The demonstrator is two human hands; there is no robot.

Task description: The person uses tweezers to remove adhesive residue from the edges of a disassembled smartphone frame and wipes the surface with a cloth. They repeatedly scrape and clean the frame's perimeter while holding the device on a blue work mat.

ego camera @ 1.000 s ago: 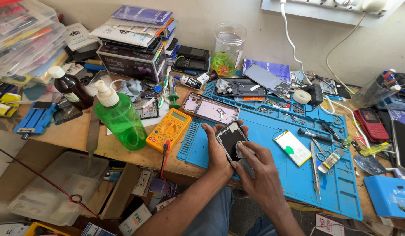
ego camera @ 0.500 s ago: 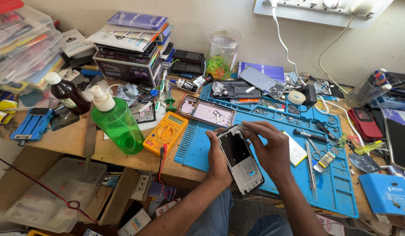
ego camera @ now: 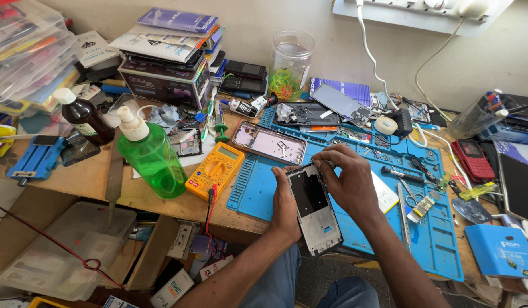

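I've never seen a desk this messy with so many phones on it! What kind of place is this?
Most likely a phone repair bench. The hands, left hand and right hand, hold an opened phone frame over a blue repair mat, with a yellow multimeter and other phones, like the red phone, lying around.

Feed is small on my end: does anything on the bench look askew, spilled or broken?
No spill shows. The phone frame held by the left hand juts past the mat's front edge, over the lap. The right hand pinches its top corner.
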